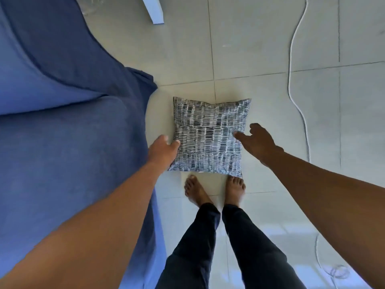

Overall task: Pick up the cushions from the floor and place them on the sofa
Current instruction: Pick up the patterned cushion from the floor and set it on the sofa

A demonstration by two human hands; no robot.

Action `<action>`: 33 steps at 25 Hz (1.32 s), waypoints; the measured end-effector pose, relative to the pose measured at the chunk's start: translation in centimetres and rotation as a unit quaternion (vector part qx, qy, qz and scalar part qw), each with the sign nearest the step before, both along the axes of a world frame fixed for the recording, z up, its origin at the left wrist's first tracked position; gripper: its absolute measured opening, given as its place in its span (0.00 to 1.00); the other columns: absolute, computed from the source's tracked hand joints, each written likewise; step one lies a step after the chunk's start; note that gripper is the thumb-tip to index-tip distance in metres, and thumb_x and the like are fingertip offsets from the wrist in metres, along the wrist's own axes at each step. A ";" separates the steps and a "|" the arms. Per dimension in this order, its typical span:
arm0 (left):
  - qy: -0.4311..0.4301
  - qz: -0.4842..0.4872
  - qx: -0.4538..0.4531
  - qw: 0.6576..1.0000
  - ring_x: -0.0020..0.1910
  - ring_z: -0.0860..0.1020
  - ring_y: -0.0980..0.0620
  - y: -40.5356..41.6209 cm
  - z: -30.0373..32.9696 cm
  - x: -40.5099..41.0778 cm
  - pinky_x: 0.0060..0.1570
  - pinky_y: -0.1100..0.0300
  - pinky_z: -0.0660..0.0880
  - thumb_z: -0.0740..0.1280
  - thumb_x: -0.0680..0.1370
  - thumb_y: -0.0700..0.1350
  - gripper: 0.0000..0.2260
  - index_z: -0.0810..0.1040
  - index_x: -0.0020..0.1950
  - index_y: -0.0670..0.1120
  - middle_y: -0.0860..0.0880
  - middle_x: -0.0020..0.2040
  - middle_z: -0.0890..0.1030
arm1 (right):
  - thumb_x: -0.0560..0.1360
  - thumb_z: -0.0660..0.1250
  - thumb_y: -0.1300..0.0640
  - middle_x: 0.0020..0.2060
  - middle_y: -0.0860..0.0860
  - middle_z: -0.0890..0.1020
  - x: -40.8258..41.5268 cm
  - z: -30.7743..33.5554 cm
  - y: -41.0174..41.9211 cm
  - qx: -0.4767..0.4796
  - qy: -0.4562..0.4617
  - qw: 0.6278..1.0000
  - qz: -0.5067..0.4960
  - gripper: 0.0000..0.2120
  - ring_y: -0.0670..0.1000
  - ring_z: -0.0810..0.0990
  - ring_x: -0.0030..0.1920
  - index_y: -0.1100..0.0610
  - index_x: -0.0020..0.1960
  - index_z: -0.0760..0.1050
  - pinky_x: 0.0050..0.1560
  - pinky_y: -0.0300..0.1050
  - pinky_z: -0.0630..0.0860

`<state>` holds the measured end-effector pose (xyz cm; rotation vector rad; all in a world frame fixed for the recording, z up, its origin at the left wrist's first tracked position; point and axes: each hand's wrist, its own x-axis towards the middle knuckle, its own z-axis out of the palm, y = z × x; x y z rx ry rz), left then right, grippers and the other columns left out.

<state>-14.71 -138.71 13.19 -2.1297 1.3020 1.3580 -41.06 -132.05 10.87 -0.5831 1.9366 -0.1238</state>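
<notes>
A square cushion (208, 136) with a black-and-white dash pattern lies on the tiled floor just in front of my bare feet. My left hand (163, 151) is at its left edge, with the thumb on top and the fingers curled around the side. At the cushion's right edge is my right hand (257, 142), fingers spread, with only the thumb tip touching the fabric. The sofa (68, 126), covered in blue cloth, fills the left side right beside the cushion.
A white cable (291, 59) snakes across the floor on the right and ends in a coil (338, 272) at the lower right. A pale furniture leg (154, 9) stands at the top. Grey tiles (250, 49) stretch beyond the cushion.
</notes>
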 end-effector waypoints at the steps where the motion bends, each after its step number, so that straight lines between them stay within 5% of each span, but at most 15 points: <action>1: 0.004 0.012 -0.003 1.000 0.74 0.75 0.39 -0.5 -2.5 -0.5 0.68 0.51 0.72 0.65 0.84 0.54 0.27 0.71 0.80 0.41 0.41 0.75 0.77 | 0.78 0.68 0.35 0.80 0.60 0.68 -0.3 -2.7 -0.4 -0.004 0.000 1.000 0.003 0.45 0.60 0.67 0.80 0.62 0.83 0.59 0.79 0.54 0.64; 5: 0.005 0.027 -0.022 0.999 0.72 0.76 0.39 -2.1 -14.2 -2.4 0.69 0.49 0.73 0.66 0.83 0.55 0.28 0.68 0.80 0.43 0.42 0.76 0.76 | 0.71 0.70 0.27 0.62 0.54 0.74 -1.5 -13.8 -1.6 -0.003 0.020 1.000 -0.008 0.50 0.54 0.74 0.63 0.64 0.76 0.68 0.67 0.52 0.70; 8: -0.012 0.101 -0.037 0.994 0.73 0.75 0.39 -3.3 -20.7 -3.2 0.68 0.49 0.73 0.69 0.81 0.59 0.34 0.65 0.81 0.44 0.43 0.77 0.74 | 0.75 0.75 0.38 0.45 0.45 0.84 -2.4 -20.0 -1.9 -0.028 -0.008 0.995 -0.091 0.20 0.45 0.82 0.46 0.54 0.53 0.80 0.52 0.42 0.74; 11: 0.066 0.283 0.020 0.957 0.67 0.82 0.40 -4.2 -25.1 -2.8 0.68 0.46 0.77 0.76 0.70 0.66 0.41 0.74 0.77 0.44 0.43 0.72 0.81 | 0.75 0.78 0.45 0.30 0.41 0.81 -2.9 -22.8 -1.9 -0.063 -0.065 0.983 -0.161 0.14 0.36 0.79 0.30 0.51 0.40 0.77 0.33 0.29 0.75; 14: 0.143 0.349 0.083 0.923 0.58 0.87 0.40 -3.1 -25.9 -3.5 0.64 0.40 0.80 0.81 0.61 0.64 0.40 0.82 0.68 0.45 0.43 0.61 0.88 | 0.71 0.82 0.48 0.43 0.52 0.89 -2.6 -21.6 -2.5 -0.058 -0.114 0.963 -0.238 0.13 0.52 0.89 0.45 0.55 0.44 0.83 0.54 0.49 0.86; 18: 0.190 0.382 0.016 0.904 0.52 0.88 0.42 -2.0 -16.4 -6.0 0.59 0.42 0.84 0.80 0.74 0.51 0.20 0.85 0.63 0.43 0.43 0.54 0.89 | 0.71 0.82 0.53 0.41 0.54 0.89 -2.9 -13.9 -3.2 -0.090 -0.080 0.966 -0.228 0.09 0.50 0.82 0.38 0.57 0.44 0.86 0.46 0.49 0.77; 20: 0.221 0.400 -0.004 0.890 0.47 0.89 0.45 -1.5 -11.2 -5.8 0.47 0.51 0.87 0.78 0.77 0.46 0.16 0.84 0.62 0.43 0.43 0.54 0.89 | 0.70 0.82 0.54 0.50 0.61 0.89 -3.7 -8.7 -3.6 -0.110 -0.086 0.960 -0.242 0.14 0.54 0.84 0.45 0.62 0.51 0.87 0.50 0.53 0.80; 23: 0.248 0.417 -0.042 0.873 0.40 0.89 0.51 -1.5 -1.2 -4.2 0.34 0.60 0.84 0.78 0.77 0.44 0.15 0.82 0.61 0.45 0.46 0.51 0.90 | 0.72 0.82 0.55 0.52 0.57 0.90 -4.0 1.2 -5.2 -0.133 -0.095 0.961 -0.222 0.15 0.59 0.88 0.54 0.61 0.55 0.87 0.60 0.55 0.82; 28: 0.279 0.419 -0.115 0.857 0.51 0.89 0.49 -2.1 14.5 -0.9 0.43 0.57 0.84 0.79 0.77 0.45 0.18 0.82 0.65 0.46 0.47 0.56 0.89 | 0.72 0.81 0.55 0.50 0.52 0.89 -2.1 17.0 -8.0 -0.174 -0.119 0.964 -0.164 0.08 0.56 0.88 0.54 0.54 0.48 0.85 0.58 0.50 0.82; 33: 0.292 0.445 -0.191 0.825 0.55 0.88 0.46 -0.3 28.0 5.2 0.55 0.48 0.85 0.80 0.75 0.46 0.20 0.80 0.65 0.46 0.47 0.58 0.89 | 0.74 0.80 0.53 0.49 0.48 0.88 3.8 30.6 -9.6 -0.202 -0.156 0.962 -0.096 0.10 0.51 0.86 0.51 0.53 0.53 0.84 0.56 0.47 0.78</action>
